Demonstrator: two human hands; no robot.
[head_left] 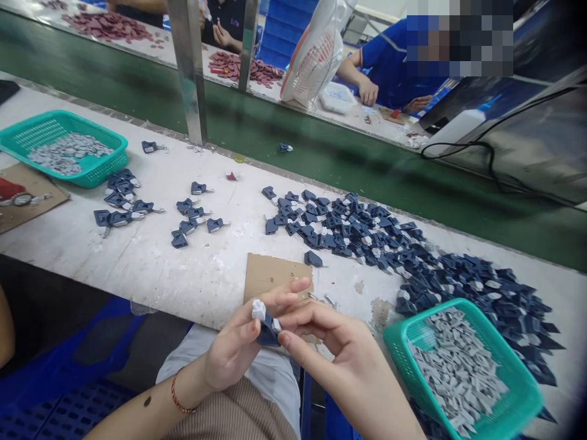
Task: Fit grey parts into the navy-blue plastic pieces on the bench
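Just over the table's front edge, my left hand holds a dark blue plastic part between thumb and fingers. A white piece sticks up from its upper end. With thumb and fingertips, my right hand pinches a small light grey piece against the blue part's right side. Whether that piece is seated in it, I cannot tell. Beneath and beyond the hands lies a flat piece of brown cardboard. A single blue part rests just past the cardboard's right corner.
A large heap of blue parts spreads rightward. At right front stands a green basket of grey pieces; another green basket sits far left. Small clusters of blue parts lie left of centre. Across a green belt, people work behind metal posts.
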